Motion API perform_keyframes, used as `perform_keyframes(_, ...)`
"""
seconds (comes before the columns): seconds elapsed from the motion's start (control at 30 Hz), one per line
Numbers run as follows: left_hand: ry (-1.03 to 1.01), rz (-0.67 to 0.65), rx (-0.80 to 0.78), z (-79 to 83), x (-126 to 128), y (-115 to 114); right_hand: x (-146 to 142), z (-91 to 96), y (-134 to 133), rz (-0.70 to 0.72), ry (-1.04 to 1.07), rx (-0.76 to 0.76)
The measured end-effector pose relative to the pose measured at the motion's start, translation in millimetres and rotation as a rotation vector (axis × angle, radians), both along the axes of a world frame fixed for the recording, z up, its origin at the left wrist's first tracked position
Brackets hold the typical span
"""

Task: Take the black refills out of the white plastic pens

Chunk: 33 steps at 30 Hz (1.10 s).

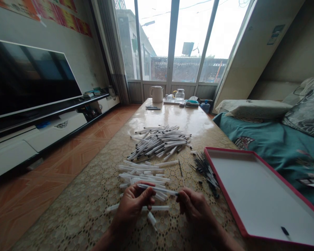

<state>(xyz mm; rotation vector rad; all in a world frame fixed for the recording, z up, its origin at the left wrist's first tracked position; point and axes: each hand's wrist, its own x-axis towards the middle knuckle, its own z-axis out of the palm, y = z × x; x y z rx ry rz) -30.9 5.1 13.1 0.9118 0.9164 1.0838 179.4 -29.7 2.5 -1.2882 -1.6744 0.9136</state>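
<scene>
A clear pen (163, 190) lies level between my two hands, above the table. My left hand (133, 202) is closed round its left part, thumb and fingers pinching it. The fingers of my right hand (196, 205) pinch the pen's dark right end, which they partly cover. Beneath my hands are several white, translucent pen barrels (143, 168) and a loose white cap (152, 219). Farther off lies a big heap of pens with dark ends (159, 141). To the right are a bunch of thin black refills (205, 170) and a small black piece (200, 182).
A shallow white box with a red rim (226, 195) stands at the right table edge, a small black piece (285, 230) inside. At the table's far end are a kettle (156, 94), a glass jug (179, 95) and a tissue pack (192, 101). A bed (267, 139) adjoins on the right.
</scene>
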Motion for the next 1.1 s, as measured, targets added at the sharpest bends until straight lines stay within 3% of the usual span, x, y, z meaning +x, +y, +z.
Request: perform_keyframes(1.1,0.0,-0.02,0.017,-1.5,-0.6,0.1,1.3,-5.3,-0.6,0.014,-0.012,0.004)
